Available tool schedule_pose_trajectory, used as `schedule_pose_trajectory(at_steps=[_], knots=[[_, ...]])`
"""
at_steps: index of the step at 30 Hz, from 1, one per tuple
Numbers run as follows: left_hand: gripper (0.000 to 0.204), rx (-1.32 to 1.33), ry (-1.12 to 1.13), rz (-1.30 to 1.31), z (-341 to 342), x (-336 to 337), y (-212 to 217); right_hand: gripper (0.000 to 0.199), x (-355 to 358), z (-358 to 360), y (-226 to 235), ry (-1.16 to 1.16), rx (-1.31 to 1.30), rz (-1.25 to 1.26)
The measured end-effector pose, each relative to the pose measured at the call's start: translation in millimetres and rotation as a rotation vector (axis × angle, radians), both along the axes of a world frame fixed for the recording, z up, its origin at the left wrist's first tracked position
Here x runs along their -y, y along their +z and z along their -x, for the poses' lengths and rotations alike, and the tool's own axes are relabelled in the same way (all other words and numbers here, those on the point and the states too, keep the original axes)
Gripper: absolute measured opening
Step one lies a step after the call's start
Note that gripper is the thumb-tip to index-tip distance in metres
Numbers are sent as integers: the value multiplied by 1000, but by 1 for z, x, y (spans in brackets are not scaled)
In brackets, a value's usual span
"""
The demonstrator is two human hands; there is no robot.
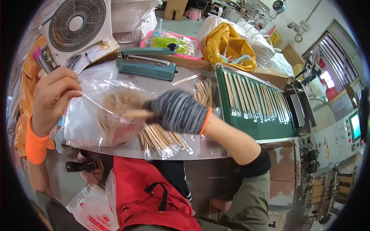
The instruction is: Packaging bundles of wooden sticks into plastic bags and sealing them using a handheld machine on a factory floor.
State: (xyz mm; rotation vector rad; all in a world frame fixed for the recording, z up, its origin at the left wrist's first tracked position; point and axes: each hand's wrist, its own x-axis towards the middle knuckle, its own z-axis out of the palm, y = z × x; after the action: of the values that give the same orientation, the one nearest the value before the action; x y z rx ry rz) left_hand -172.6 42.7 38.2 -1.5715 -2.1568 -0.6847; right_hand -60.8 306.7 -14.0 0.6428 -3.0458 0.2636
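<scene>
My left hand (pixel 54 96), bare with an orange cuff at the wrist, pinches the rim of a clear plastic bag (pixel 92 115) and holds its mouth open. My right hand (pixel 177 111), in a grey knitted glove, grips a bundle of wooden chopsticks (pixel 135 113) and has their ends inside the bag's mouth. The bag holds more chopsticks, blurred through the plastic. Below my right hand lies another clear bag of chopsticks (pixel 162 140) on the grey table (pixel 208 150).
A teal heat sealer (pixel 146 65) sits behind the bag. Right of it, a green conveyor (pixel 254 104) carries several wrapped chopstick pairs toward a machine with a small screen (pixel 354 127). A fan (pixel 77 23), a yellow bag (pixel 227 42) and white sacks stand at the back.
</scene>
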Motion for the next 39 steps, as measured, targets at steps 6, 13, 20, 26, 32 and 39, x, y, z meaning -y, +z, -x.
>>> schedule_pose_trajectory(at_steps=[6,13,20,26,32,39], knots=[[5,275,31,-48,11,11,-16,23,-10,21,-10,149,-35,133],[12,670,-63,-194,5,-2,-32,30,6,12,44,105,-488,262],[19,987,-130,-594,8,-10,-65,32,-24,23,14,98,-140,58],[14,1037,-219,-574,15,-17,-76,63,-8,22,32,68,-388,381],[36,955,-53,-963,-7,-34,-108,24,19,60,-38,51,-392,302],[66,983,139,-282,44,25,-257,12,28,110,-50,203,-602,245]])
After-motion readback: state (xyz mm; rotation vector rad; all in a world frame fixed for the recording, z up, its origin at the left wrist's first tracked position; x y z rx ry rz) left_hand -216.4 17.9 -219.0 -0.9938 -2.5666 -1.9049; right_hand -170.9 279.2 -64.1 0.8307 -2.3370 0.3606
